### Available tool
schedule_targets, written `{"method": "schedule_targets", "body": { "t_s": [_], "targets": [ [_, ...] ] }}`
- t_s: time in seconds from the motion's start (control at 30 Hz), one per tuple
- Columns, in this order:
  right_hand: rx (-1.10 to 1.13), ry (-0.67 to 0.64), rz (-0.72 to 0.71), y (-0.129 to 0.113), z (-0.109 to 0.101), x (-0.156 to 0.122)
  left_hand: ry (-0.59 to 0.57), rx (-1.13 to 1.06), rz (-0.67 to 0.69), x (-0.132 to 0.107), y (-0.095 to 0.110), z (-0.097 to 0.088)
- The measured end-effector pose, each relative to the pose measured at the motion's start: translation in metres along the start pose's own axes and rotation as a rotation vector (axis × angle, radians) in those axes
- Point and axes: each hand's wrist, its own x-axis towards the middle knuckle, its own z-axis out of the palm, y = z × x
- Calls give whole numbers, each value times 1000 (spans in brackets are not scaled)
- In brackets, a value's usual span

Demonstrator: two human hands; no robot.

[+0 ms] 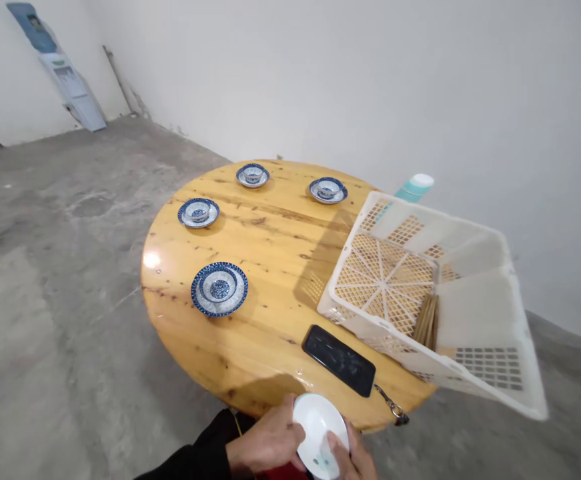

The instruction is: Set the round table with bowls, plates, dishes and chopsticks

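Observation:
A small white round bowl point(316, 419) with greenish marks near its lower rim is held close to my body at the table's front edge. My left hand point(270, 437) grips its left side, with the thumb over the rim. On the right side, my right hand point(354, 459) is closed round it, its thumb reaching inside. The bowl's underside is hidden. Just beyond it on the table lies a black phone point(340, 359) with a strap and metal clip point(394, 407).
Several blue-and-white plates with small bowls stand along the round wooden table point(270, 233), the nearest plate point(219, 289) at left. A large white plastic basket point(470, 260) holding wooden chopsticks point(426, 321) occupies the right. Behind it is a teal-and-white cylinder point(414, 187). A water dispenser point(73, 87) stands far left.

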Motion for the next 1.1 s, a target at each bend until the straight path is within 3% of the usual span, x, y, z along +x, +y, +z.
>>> {"method": "schedule_targets", "body": {
  "t_s": [0.17,0.23,0.37,0.53,0.67,0.87,1.1],
  "targets": [
    [31,-130,-22,-9,1,-16,118,-92,-30,-25,-10,19],
    [18,-118,-39,-7,-3,-26,128,-93,-42,-32,-16,30],
    [28,-48,-30,12,-10,-62,63,-108,-104,-52,-35,54],
    [85,-6,23,44,-14,-111,48,-81,-19,-84,-64,79],
    [92,-34,-2,60,-13,-136,75,-46,-42,-110,-82,92],
    [74,-133,-88,62,2,-157,140,-94,-114,-147,-88,96],
    [16,-170,-185,48,21,-162,211,-114,-8,-177,-70,81]
  ]
}}
